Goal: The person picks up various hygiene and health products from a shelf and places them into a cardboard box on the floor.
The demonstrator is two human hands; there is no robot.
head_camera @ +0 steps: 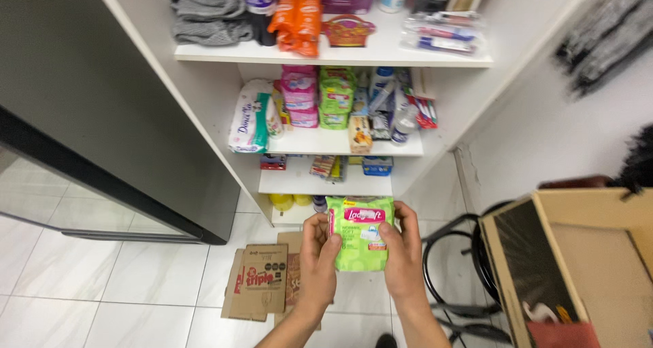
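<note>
I hold a light green soft packet (pixel 359 236) with a pink label in front of me, low before a white shelf unit (pixel 333 52). My left hand (pixel 318 258) grips its left edge and my right hand (pixel 403 253) grips its right edge. On the middle shelf stand stacked pink packets (pixel 300 96) and green packets (pixel 336 97) of the same kind, beside a white wrapped pack (pixel 249 117).
Flattened cardboard boxes (pixel 262 280) lie on the white tiled floor under my hands. An open cardboard box (pixel 578 266) sits at the right on a black metal stand (pixel 449 266). A dark grey cabinet (pixel 81 96) fills the left. Folded grey towels (pixel 207 14) and orange packs (pixel 298 14) are on the top shelf.
</note>
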